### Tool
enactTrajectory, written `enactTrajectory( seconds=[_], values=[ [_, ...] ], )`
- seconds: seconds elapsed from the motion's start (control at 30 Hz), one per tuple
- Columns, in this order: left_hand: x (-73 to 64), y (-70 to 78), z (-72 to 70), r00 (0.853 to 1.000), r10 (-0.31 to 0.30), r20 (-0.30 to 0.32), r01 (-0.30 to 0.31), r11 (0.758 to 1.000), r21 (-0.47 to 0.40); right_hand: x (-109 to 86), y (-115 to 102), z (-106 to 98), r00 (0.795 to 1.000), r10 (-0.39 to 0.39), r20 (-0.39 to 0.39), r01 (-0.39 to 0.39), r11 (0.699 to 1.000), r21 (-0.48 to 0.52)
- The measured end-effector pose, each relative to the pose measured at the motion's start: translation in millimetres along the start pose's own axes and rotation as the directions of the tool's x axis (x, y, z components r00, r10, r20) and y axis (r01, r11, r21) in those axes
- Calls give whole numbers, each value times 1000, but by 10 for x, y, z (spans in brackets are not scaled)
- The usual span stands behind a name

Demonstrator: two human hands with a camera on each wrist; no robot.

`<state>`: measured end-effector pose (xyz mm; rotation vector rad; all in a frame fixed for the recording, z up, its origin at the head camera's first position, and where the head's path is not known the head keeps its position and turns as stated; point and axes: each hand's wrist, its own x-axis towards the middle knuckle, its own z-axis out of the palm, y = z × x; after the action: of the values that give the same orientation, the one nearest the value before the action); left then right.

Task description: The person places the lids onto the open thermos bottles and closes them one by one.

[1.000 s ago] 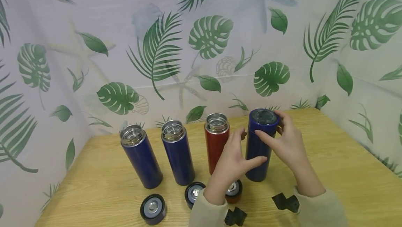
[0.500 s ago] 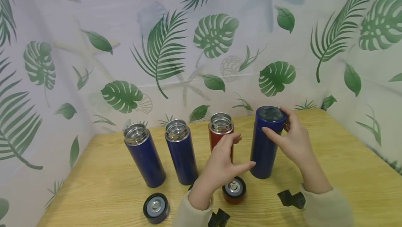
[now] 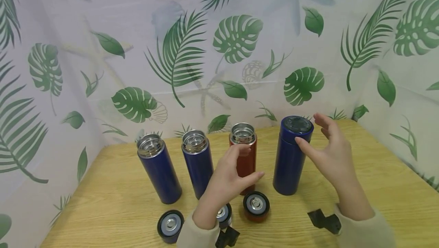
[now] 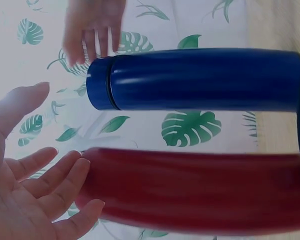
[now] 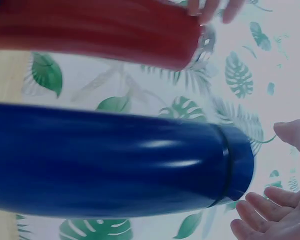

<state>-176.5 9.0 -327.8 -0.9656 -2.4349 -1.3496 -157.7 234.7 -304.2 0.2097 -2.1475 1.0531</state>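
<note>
A blue thermos bottle (image 3: 289, 164) stands upright at the right with its blue lid (image 3: 297, 124) on. My right hand (image 3: 334, 160) is beside that lid, fingers spread; in the right wrist view a gap shows between the thumb and the lid (image 5: 240, 162). My left hand (image 3: 224, 177) hovers in front of an uncapped red thermos bottle (image 3: 247, 164), thumb and fingers apart around air. In the left wrist view its fingertips overlap the top end of the red bottle (image 4: 200, 190). Below that bottle, a red-sided lid (image 3: 256, 206) lies with its inside up.
Two uncapped blue bottles, one at the far left (image 3: 159, 175) and one nearer the middle (image 3: 197, 164), stand on the wooden table (image 3: 113, 191). Another upturned lid (image 3: 170, 225) lies at front left, and a further lid (image 3: 224, 215) is partly behind my left wrist. A leaf-patterned cloth (image 3: 192, 69) hangs behind.
My right hand has let go of the lid on the right blue bottle and drawn off to the right. The left hand has moved left, away from that bottle.
</note>
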Motion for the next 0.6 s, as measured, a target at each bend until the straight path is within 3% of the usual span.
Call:
enactTrajectory(
  seconds=[0.2, 0.47, 0.6],
  values=[
    [-52, -33, -66, 1000, -31, 6, 31, 1000, -5, -45, -139, -30, 997, -79, -18, 79, 997, -3],
    [-73, -91, -106, 1000, 2, -4, -2, 1000, 20, -115, -268, -4, 989, -148, 3, 148, 989, 11],
    [-76, -104, -119, 1000, -29, 6, 29, 999, 29, -152, -301, 42, 980, -199, 16, 199, 980, 6]
  ],
)
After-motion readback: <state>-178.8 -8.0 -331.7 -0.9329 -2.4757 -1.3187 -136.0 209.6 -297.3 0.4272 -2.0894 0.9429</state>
